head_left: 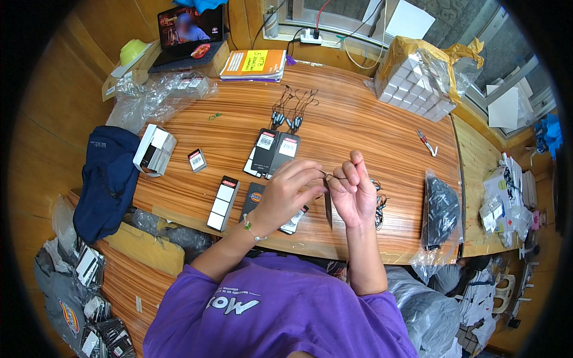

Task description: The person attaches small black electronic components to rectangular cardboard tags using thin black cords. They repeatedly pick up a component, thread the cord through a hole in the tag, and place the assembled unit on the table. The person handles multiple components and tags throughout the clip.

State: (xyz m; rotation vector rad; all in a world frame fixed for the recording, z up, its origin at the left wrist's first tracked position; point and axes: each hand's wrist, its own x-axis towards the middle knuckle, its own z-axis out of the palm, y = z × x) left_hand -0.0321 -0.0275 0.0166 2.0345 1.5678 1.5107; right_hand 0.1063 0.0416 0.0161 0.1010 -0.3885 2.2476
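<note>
My left hand (291, 190) and my right hand (353, 194) are raised over the near middle of the table, fingers pinched on a thin dark string (326, 175) drawn between them. Beneath the left hand lie a dark hang tag with an oval emblem (253, 196) and some tags with white labels (293, 221), partly covered. Just beyond, two stacks of dark hang tags (285, 152) rest side by side. Bunches of black strings with small pale ends (293, 122) fan out past them. More black strings (380, 206) lie beside my right wrist, partly hidden.
Left of my hands are a tag stack (224, 204), a small tag stack (197, 160), a banded bundle (155, 149) and navy cloth (106, 179). Right are a cutter-like tool (426, 143), a bag of black strings (441, 209) and wrapped white boxes (412, 83). A laptop (191, 30) stands far left.
</note>
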